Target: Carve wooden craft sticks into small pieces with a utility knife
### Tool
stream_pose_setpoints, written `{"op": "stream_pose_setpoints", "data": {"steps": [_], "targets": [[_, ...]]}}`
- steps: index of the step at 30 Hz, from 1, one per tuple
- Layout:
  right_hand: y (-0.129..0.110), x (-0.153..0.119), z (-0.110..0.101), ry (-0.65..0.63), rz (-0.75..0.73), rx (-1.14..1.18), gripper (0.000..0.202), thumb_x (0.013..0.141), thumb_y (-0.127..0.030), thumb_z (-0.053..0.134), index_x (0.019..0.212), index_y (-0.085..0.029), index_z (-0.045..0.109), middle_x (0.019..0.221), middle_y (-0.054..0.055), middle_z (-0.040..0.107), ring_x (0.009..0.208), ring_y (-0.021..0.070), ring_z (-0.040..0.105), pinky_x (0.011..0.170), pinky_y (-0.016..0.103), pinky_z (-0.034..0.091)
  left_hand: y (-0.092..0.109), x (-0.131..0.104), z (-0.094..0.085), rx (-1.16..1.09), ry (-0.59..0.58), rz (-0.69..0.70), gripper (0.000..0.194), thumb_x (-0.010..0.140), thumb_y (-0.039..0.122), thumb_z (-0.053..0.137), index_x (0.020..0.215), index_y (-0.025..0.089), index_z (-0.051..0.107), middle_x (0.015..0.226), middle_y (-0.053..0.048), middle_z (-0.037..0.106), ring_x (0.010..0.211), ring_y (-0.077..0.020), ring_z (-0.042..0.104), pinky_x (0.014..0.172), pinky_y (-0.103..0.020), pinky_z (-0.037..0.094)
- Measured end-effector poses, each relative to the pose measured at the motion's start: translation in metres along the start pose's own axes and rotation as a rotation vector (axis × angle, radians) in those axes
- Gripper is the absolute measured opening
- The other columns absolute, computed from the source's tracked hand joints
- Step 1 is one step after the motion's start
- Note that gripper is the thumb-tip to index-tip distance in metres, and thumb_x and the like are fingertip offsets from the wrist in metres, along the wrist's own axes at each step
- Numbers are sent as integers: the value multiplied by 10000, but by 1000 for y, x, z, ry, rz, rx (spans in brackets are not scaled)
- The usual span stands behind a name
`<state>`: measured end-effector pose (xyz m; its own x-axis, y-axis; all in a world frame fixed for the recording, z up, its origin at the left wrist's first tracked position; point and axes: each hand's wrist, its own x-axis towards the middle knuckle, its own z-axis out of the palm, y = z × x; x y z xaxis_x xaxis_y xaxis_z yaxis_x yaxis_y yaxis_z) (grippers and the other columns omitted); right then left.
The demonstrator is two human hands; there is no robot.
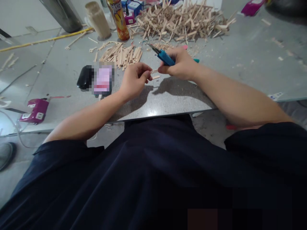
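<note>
Between both hands is a short thin wooden stick (154, 71). My left hand (135, 80) pinches its left end between thumb and fingertips. At its right end are the fingertips of my right hand (179, 64), which is closed around a blue-handled tool (166, 57). The tool's dark tip points up and to the left, away from the stick. Another short wooden piece (155, 77) lies on the grey table (153, 102) just under the fingers.
Behind my hands are a small pile of sticks (122, 55) and a large heap (182, 20). A bottle (120, 22) and a jar (98, 20) stand at the back. Left are a phone (103, 78), a black case (85, 77) and a purple object (37, 110).
</note>
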<state>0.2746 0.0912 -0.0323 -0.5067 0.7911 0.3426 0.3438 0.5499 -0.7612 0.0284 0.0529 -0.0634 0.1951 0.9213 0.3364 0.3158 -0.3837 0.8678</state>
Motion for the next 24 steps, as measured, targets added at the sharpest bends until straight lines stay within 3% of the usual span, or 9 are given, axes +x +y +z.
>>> {"op": "stream_pose_setpoints", "data": {"steps": [5,11,14,20,24], "targets": [[-1,-1,3,7,-31,-10,332,843,-536,979,724,-386,709,809,19,731,881,311,564,835,501,450,11,-2,3,-96,-60,-109,160,1111,94,757,1000,208,768,862,-23,850,711,-120,767,764,-271,655],[10,2,2,-4,-60,-30,349,820,-580,989,736,-393,707,821,21,733,857,303,597,829,515,466,20,-6,2,-207,-107,-225,154,1128,84,712,1061,188,805,916,-33,881,705,-113,782,769,-276,661],[15,5,0,20,-80,-44,333,844,-578,974,749,-392,714,823,27,727,822,296,593,815,523,473,20,-6,1,-185,-100,-227,124,1137,133,730,1061,189,809,927,-39,885,714,-118,794,761,-277,650],[12,7,-4,75,-30,-20,323,759,-600,981,743,-404,724,886,46,800,855,325,608,836,529,435,15,-5,2,-111,-75,-217,136,1130,166,770,1000,198,792,902,-50,877,692,-119,774,727,-260,617],[4,-1,-8,130,-17,-147,340,882,-666,888,869,-404,671,964,10,817,902,334,618,830,513,441,14,-3,3,-101,-18,-240,187,1124,135,737,957,213,767,868,-40,875,654,-119,747,652,-257,568]]}}
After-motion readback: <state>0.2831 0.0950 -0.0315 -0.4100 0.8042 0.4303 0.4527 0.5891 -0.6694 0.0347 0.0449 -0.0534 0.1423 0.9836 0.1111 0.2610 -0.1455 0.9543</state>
